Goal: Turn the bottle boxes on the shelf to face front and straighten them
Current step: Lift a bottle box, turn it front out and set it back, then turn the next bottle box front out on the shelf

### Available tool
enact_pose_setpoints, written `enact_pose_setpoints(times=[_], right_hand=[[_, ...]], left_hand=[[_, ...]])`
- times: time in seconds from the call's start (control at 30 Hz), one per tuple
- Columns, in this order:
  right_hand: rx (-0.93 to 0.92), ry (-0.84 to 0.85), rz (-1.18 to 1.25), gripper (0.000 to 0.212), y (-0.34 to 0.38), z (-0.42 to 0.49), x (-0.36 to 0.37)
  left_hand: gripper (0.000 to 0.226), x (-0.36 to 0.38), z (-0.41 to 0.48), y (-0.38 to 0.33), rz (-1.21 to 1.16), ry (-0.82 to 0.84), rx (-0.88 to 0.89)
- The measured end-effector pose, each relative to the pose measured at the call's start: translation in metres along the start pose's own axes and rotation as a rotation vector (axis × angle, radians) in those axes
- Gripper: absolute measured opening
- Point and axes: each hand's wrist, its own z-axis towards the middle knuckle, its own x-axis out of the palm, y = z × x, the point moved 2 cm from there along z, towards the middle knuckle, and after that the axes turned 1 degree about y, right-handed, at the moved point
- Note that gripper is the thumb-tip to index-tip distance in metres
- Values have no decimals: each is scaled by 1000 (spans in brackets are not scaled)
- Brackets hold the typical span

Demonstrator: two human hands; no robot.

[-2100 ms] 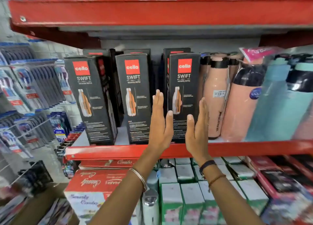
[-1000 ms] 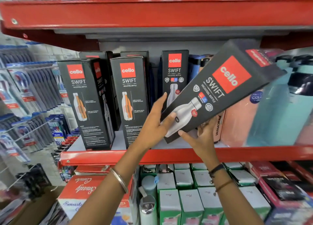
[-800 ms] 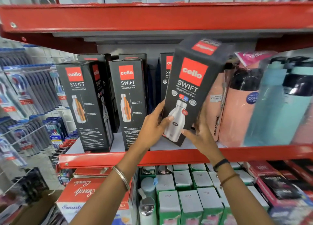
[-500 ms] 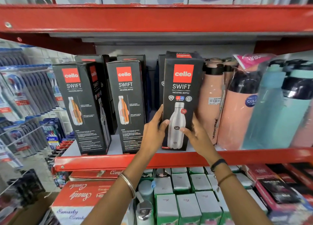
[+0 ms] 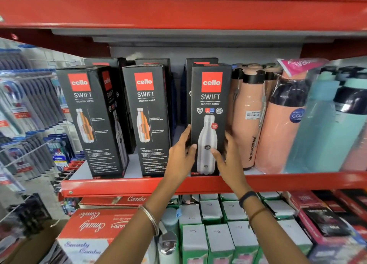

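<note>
Three black Cello Swift bottle boxes stand in the front row of the red shelf (image 5: 123, 186). The right box (image 5: 210, 97) stands upright and shows its silver-bottle front face. My left hand (image 5: 181, 156) grips its lower left edge and my right hand (image 5: 228, 160) its lower right edge. The middle box (image 5: 148, 116) and the left box (image 5: 93, 120) show a face with an orange cutaway bottle; the left one is turned a little, its right side visible. More black boxes stand behind them.
Peach bottles (image 5: 248, 114) stand close against the right box, with wrapped peach and teal bottles (image 5: 327, 128) further right. A red shelf beam (image 5: 178, 11) runs overhead. Below are green and white boxes (image 5: 216, 236) and a red combo carton (image 5: 93, 226). Toothbrush racks (image 5: 25, 104) hang at left.
The right box was lifted out tilted, turned so its silver-bottle face shows, and set down upright on the shelf. Both hands stayed on it and now hold its lower edges.
</note>
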Motion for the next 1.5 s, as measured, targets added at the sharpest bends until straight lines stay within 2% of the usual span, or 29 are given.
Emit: enact_pose_setpoints(times=[0.1,0.17,0.23,0.33,0.4,0.5,0.67,0.7,0.77,0.8,0.93,1.1,1.2,1.3,1.33,1.4,1.5], right_hand=[[-159,-276,-13,55,16,-21,10],[-273,-342,-4,47,30,-31,24],[-322,-279,32,43,44,-35,44],[-239,-80,80,47,59,-35,77],[-139,35,67,56,61,-32,100],[-1,128,12,73,57,-24,127],[44,88,12,73,54,-20,144],[50,78,18,73,54,-20,144],[58,69,28,75,52,-21,141],[57,70,40,76,52,-22,140],[31,33,89,85,62,-29,136],[-23,-99,180,107,85,-27,127],[-62,-157,186,101,93,-22,117],[-84,-115,191,93,96,-21,106],[-87,-88,191,92,96,-21,104],[-94,-35,191,90,96,-18,102],[-92,40,182,99,96,-12,100]], left_hand=[[44,-17,-22,-5,-97,-131,173],[37,-35,-31,-4,-65,-310,333],[35,-55,-34,5,-24,-454,406],[41,-79,-34,24,-60,-537,279],[48,-89,-33,39,-114,-488,107],[61,-95,-31,59,-146,-298,-93],[45,-99,-27,70,-188,-78,-122],[45,-102,-27,69,-199,-58,-138],[59,-107,-29,67,-230,-44,-155],[61,-108,-29,68,-244,-32,-150],[45,-116,-37,54,-312,6,-56],[64,-125,-47,26,-368,63,68],[52,-139,-47,19,-387,82,69],[40,-158,-33,12,-317,-18,106],[43,-161,-28,9,-281,-14,125],[58,-160,-18,6,-252,82,118],[50,-156,-10,7,-285,161,143]])
